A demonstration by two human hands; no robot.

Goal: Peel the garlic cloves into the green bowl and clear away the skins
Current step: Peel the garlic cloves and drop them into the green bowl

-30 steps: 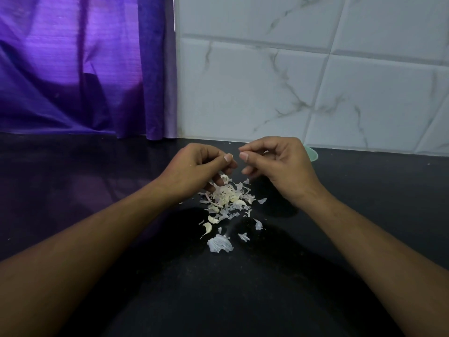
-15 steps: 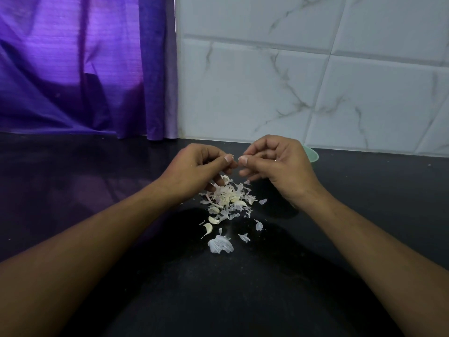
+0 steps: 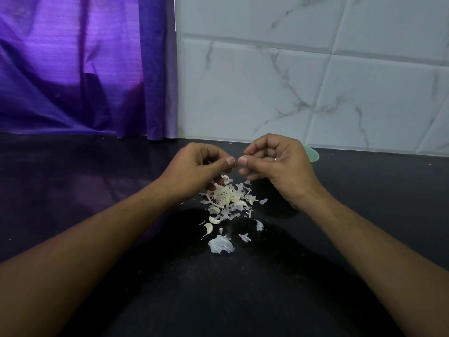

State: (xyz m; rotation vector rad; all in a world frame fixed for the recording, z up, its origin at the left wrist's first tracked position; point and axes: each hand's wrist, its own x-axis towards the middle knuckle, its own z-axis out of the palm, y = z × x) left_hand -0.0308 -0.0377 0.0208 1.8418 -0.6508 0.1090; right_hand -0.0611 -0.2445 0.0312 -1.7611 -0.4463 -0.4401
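Observation:
My left hand (image 3: 196,166) and my right hand (image 3: 277,164) meet thumb to thumb above the dark counter (image 3: 243,300). Both have curled fingers and pinch a small garlic clove (image 3: 234,159) that is almost wholly hidden between the fingertips. Just below the hands lies a pile of pale garlic skins (image 3: 228,198). A loose clove (image 3: 209,227) and a large flake of skin (image 3: 221,244) lie nearer to me. Behind my right hand only the rim of the green bowl (image 3: 312,153) shows.
A purple curtain (image 3: 85,69) hangs at the back left. White marble-look wall tiles (image 3: 315,81) close off the counter's far edge. Small skin scraps (image 3: 259,224) are scattered to the right of the pile.
Both hands stay together over the pile, with only slight shifts of the fingers and thumbs. The skins on the counter have not moved.

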